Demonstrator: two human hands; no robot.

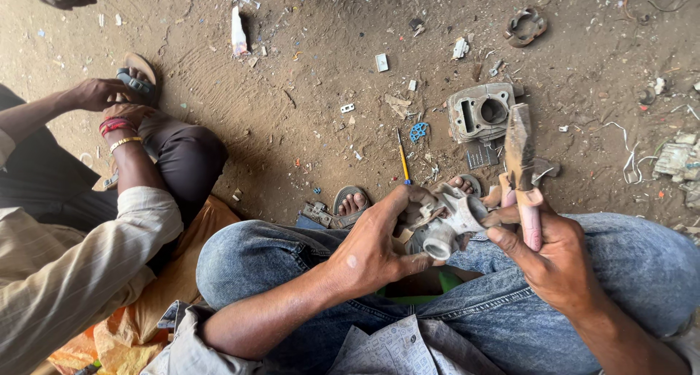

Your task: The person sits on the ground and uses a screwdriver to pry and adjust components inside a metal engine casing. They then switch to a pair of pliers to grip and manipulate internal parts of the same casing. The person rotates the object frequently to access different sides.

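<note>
Roadside repair spot: dirt floor (306,120), engine cylinder (481,112), scattered scrap.

The dirt floor (306,112) carries a grey engine cylinder block (481,112), a yellow pencil (402,156), a blue plastic piece (418,131), a white tube (238,32), and scattered paper scraps and wire.

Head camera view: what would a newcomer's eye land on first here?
First, the grey metal casting at the centre, above the person's jeans-clad knees, held in the left hand. Beside it the right hand grips a hammer by its pink handle, head up. On the littered dirt ground just beyond lies a grey engine cylinder block, and at the left sits another person in a striped sleeve.
</note>
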